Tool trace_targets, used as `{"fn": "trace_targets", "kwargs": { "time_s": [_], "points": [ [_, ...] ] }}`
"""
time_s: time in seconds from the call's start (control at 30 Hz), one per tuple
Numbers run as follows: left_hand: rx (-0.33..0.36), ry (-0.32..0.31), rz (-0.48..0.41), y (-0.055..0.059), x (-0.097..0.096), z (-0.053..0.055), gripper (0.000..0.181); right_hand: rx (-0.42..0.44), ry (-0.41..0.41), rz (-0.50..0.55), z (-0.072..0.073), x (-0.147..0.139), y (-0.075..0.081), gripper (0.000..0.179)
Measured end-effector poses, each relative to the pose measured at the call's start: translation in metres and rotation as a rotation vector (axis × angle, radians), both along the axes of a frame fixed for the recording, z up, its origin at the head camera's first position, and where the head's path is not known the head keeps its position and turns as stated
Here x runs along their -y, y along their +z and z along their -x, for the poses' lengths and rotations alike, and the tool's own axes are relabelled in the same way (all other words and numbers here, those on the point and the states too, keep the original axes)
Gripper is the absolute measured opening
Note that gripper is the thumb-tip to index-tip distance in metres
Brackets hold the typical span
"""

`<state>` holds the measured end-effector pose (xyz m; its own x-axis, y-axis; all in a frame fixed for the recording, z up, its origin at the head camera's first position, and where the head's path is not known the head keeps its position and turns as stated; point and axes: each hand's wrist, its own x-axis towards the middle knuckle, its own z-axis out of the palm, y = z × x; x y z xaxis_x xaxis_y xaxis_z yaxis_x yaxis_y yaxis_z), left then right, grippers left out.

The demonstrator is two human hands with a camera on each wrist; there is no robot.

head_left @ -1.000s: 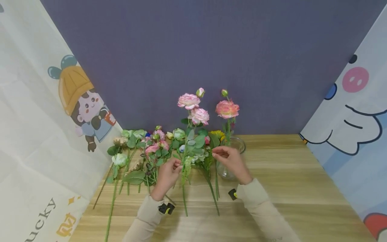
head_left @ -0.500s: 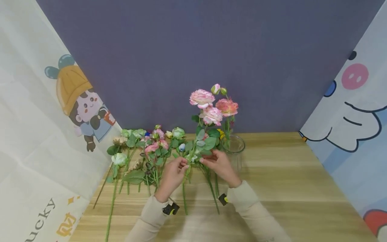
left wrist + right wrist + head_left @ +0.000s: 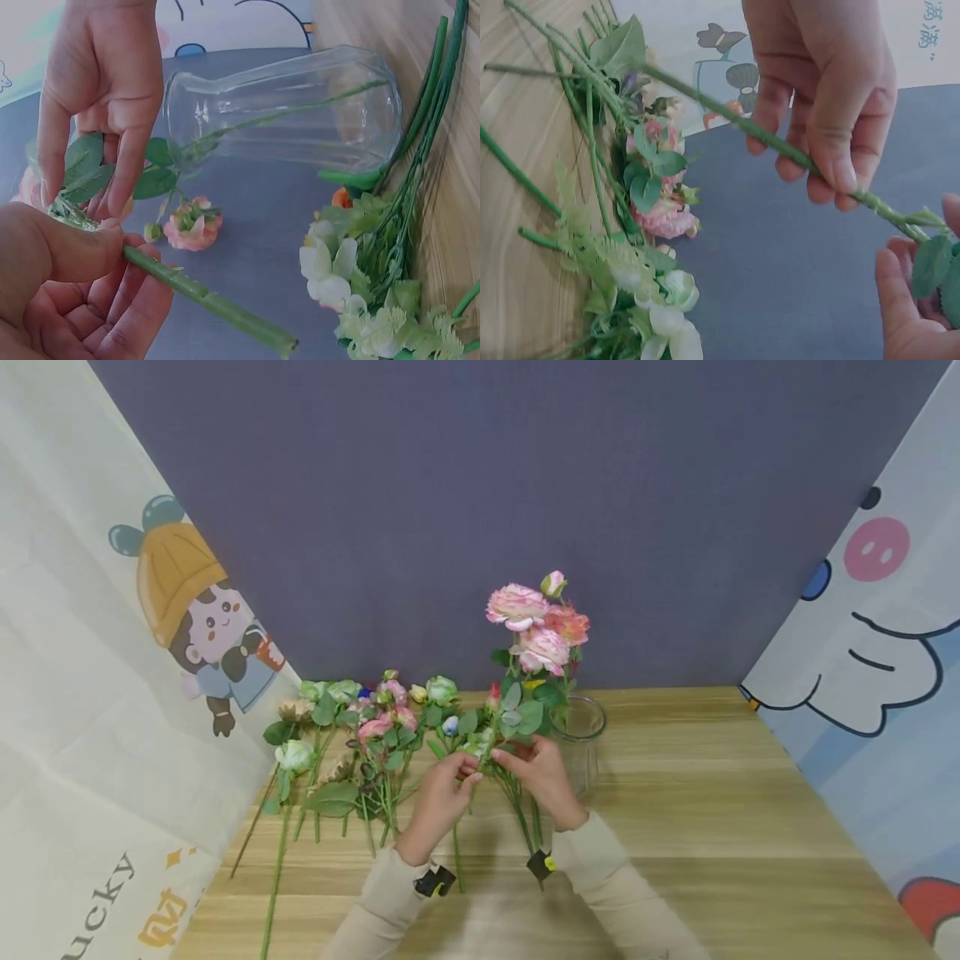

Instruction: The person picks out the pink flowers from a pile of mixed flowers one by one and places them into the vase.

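My left hand (image 3: 438, 806) pinches the green stem (image 3: 202, 296) of an artificial pink-and-white flower (image 3: 517, 607) between thumb and fingers. It stands upright, with two blooms and a bud above the leaves. Higher on that stem, my right hand (image 3: 547, 781) has its thumb and fairly straight fingers on either side, at the leaves (image 3: 931, 266). Just right of the held flower is a clear glass vase (image 3: 285, 135), with a coral flower (image 3: 570, 625) standing in it, its bloom partly hidden behind the pink ones.
Many artificial flowers lie across the left of the wooden table (image 3: 712, 818), among them a pale green rose (image 3: 296, 756) and pink blooms (image 3: 390, 724). White flowers (image 3: 330, 262) lie under the hands. A dark grey panel (image 3: 480, 510) closes off the back; printed cloths flank both sides.
The pink-and-white flower and my left hand have shifted right, towards the vase and coral flower. My right hand has come left from beside the vase to the flower's leaves.
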<state>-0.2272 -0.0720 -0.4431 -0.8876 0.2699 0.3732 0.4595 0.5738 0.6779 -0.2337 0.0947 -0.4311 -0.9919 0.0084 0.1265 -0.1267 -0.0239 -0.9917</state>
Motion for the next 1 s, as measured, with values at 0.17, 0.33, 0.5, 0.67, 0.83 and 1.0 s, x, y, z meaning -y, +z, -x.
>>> {"fn": "trace_targets", "kwargs": {
  "time_s": [0.17, 0.33, 0.5, 0.67, 0.83, 1.0],
  "points": [
    [-0.024, -0.003, -0.009, 0.001, -0.0047, -0.0005, 0.009, 0.014, -0.065, 0.064, -0.0008, 0.0014, 0.0003, 0.022],
    [-0.056, -0.015, -0.018, 0.0, -0.0073, 0.0009, 0.01, 0.0, -0.096, 0.141, -0.0015, 0.0013, 0.0002, 0.025],
    [-0.06, -0.036, -0.035, -0.0008, -0.0079, 0.0015, 0.012, -0.026, -0.139, 0.19, -0.002, 0.0012, -0.0014, 0.023],
    [-0.058, -0.06, -0.05, 0.0006, -0.0079, 0.0018, 0.014, -0.067, -0.137, 0.301, -0.0041, 0.0021, -0.0009, 0.015],
    [-0.052, -0.081, -0.058, 0.0023, -0.0075, 0.0018, 0.016, -0.094, -0.122, 0.337, -0.0048, 0.0021, 0.0015, 0.014],
    [-0.039, -0.096, -0.066, 0.0035, -0.0075, 0.0017, 0.018, -0.111, -0.139, 0.338, -0.005, -0.0014, 0.0067, 0.014]
  ]
}}
